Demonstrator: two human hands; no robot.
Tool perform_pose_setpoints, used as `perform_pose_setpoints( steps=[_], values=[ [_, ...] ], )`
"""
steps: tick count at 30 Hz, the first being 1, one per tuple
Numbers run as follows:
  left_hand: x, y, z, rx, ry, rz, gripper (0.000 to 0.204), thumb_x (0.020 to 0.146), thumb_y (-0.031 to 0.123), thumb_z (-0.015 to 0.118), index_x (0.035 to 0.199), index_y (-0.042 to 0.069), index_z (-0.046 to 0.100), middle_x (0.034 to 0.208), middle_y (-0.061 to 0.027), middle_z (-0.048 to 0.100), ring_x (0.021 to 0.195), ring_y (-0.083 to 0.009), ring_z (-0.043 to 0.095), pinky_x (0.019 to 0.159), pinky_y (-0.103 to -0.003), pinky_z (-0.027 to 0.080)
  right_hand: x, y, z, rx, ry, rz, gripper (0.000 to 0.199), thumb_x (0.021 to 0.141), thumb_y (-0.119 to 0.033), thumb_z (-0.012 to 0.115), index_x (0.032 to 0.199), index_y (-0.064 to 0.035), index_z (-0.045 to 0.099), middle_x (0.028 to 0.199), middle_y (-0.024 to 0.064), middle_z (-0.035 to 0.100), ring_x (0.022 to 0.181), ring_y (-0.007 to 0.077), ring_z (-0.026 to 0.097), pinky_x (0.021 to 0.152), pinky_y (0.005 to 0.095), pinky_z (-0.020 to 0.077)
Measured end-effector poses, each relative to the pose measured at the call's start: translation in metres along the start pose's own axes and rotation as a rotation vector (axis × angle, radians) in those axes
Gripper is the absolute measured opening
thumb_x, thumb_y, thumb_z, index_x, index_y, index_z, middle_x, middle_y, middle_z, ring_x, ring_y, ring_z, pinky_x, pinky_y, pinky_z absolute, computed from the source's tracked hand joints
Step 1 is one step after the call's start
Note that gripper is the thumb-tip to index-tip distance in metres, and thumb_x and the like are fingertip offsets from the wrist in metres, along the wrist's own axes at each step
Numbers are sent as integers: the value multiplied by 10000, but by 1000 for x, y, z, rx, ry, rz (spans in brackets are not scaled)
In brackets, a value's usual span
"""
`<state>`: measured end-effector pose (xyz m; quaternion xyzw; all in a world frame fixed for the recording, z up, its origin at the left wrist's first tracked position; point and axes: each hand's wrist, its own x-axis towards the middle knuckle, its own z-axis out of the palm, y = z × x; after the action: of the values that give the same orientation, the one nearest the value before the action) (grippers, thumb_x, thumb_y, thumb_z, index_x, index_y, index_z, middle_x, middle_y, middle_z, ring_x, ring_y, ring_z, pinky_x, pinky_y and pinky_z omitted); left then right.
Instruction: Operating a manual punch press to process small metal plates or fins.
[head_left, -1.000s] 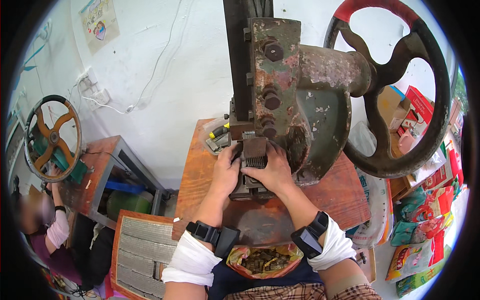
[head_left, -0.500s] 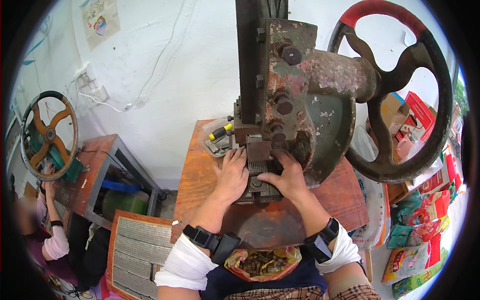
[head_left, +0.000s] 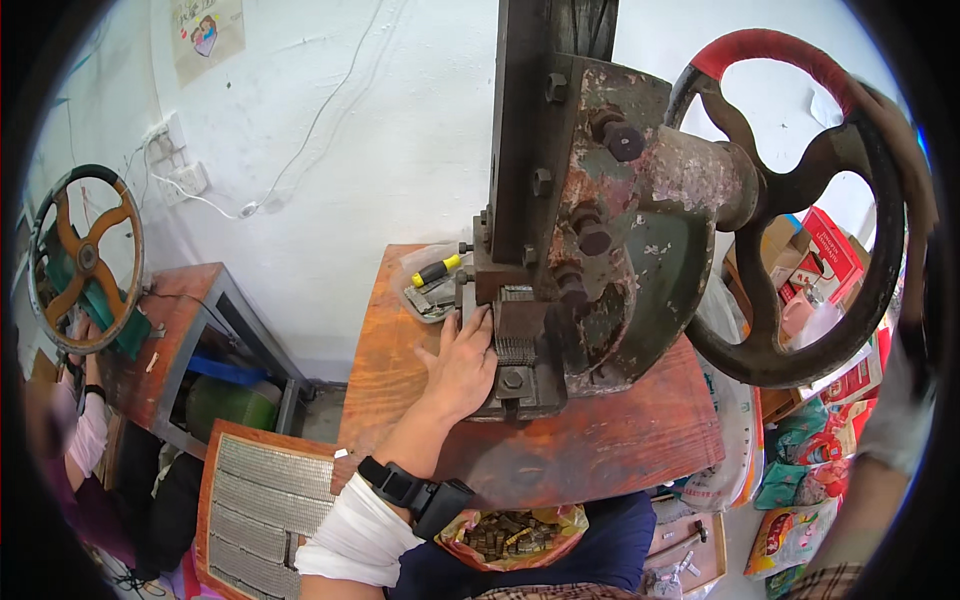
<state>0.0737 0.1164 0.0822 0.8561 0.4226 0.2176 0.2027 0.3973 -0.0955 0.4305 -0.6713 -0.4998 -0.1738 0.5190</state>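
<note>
Bag at 6 o'clock, nearest, orange-yellow, open, full of small dark metal pieces. Wooden tray at 7 o'clock holds rows of grey parts. Left hand centre, fingers spread flat, touching the ribbed die block at the base of the rusty press on the bench. Right hand at 2–3 o'clock on the flywheel rim, blurred; grip hard to judge. Coloured cartons at 3–4 o'clock, partly hidden. Poster at 11 o'clock, cut off.
</note>
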Motion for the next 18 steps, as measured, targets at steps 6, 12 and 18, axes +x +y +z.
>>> perform_pose_setpoints(
  steps=[6,12,18],
  values=[
    [-5,0,-1,-19,10,-27,468,896,178,421,1357,98,397,1467,-18,304,1338,-382,251,920,-794,161,-71,40,2,451,63,235,449,811,-310,662,1120,8,591,962,107,654,828,190,641,785,262,490],
    [4,-11,1,-26,-39,-57,463,907,193,405,1362,107,393,1466,-37,310,1348,-350,248,931,-791,156,-253,123,139,-37,580,-158,444,846,-141,607,1240,35,501,1113,111,613,966,173,614,847,258,462],
    [-2,-2,3,-46,-14,-31,467,902,192,402,1364,126,393,1472,-12,307,1337,-372,262,936,-789,153,-122,121,-34,-11,202,314,527,829,-324,670,1202,28,545,970,81,641,813,150,625,760,288,489]
  ],
)
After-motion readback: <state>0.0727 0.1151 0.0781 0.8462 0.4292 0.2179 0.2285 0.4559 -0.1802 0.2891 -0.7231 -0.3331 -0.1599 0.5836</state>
